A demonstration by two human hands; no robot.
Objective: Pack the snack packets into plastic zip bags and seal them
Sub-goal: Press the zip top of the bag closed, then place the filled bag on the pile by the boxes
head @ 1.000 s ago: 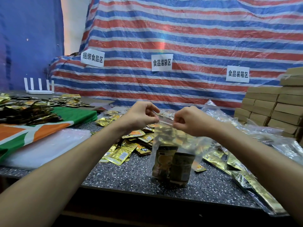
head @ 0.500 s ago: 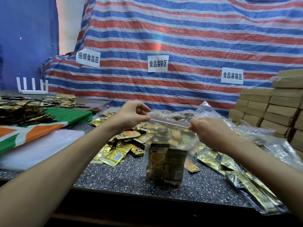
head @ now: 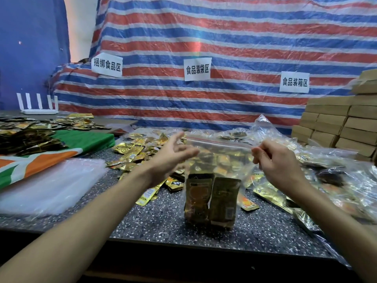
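A clear zip bag [head: 219, 160] stands upright over the speckled table [head: 155, 219], its red-lined zip strip stretched level at the top. Two gold snack packets [head: 212, 199] stand inside at its bottom. My right hand [head: 273, 160] pinches the bag's right top corner. My left hand [head: 173, 152] is blurred at the bag's left top corner with fingers spread, gripping nothing. Loose gold snack packets [head: 134, 152] lie heaped behind and left of the bag.
A stack of empty clear bags [head: 47, 186] lies at left beside a green, orange and white cloth [head: 36, 158]. Filled plastic bags [head: 336, 174] pile at right. Cardboard boxes [head: 334, 123] stack at far right. More dark and gold packets [head: 24, 133] cover the far left.
My hands slid apart along the zip strip from the middle to the corners. My left hand has since let go and opened, while my right hand still pinches the right corner.
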